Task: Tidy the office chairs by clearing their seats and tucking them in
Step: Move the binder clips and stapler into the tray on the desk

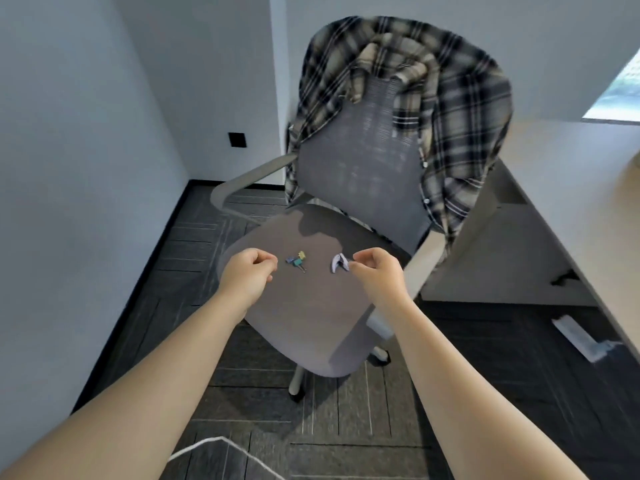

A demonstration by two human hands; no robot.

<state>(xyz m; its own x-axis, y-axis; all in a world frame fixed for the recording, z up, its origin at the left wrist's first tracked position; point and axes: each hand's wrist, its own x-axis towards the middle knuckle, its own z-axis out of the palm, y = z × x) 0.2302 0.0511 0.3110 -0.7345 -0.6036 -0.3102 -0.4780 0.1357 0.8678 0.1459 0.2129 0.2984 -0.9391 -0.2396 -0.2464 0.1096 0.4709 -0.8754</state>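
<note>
We list a grey office chair (311, 306) with a mesh back, standing on dark carpet (194, 244) in a corner between pale walls (86, 133), turned out from the light desk (554, 209) at its right. Over its backrest we record a plaid shirt (460, 109), black, white and tan, hanging down both sides. On the seat we count a small cluster of coloured binder clips (296, 260), lying left of centre, and a single pale lilac clip (338, 264) lying apart to their right. Our left hand (247, 271) hovers over the seat just beside the cluster, fingers curled in with nothing visibly held between them. Our right hand (375, 270) has its fingers curled with thumb and forefinger drawn together at the edge of the lilac clip; we cannot tell whether they actually pinch it or only touch it. Also entered: a black wall plate (237, 139) low on the left wall, a white power strip (578, 337) on the floor under the desk, and a white cord (207, 445) across the carpet near us.
</note>
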